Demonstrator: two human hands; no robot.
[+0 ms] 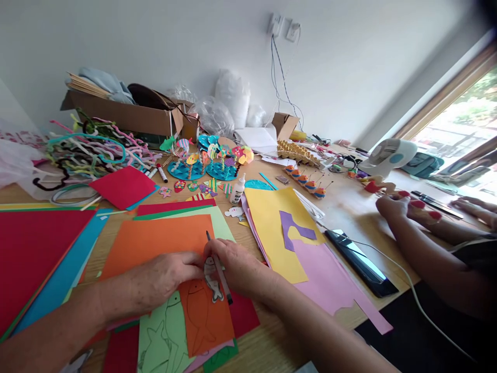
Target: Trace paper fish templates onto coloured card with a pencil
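A small grey-and-white paper fish cutout is between my two hands, above an orange sheet with a drawn fish. My left hand is closed, thumb and fingertips meeting at the cutout's left edge. My right hand is closed around a slim pen, which slants with its dark end down, and its fingertips touch the cutout's top. Under my left wrist lies a light green sheet with fish outlines. A larger orange sheet lies behind my hands.
Coloured paper stacks lie left; yellow paper and a dark glossy tray lie right. A glue bottle, decorated paper fish and a pipe cleaner pile stand behind. Another person's hands work at right.
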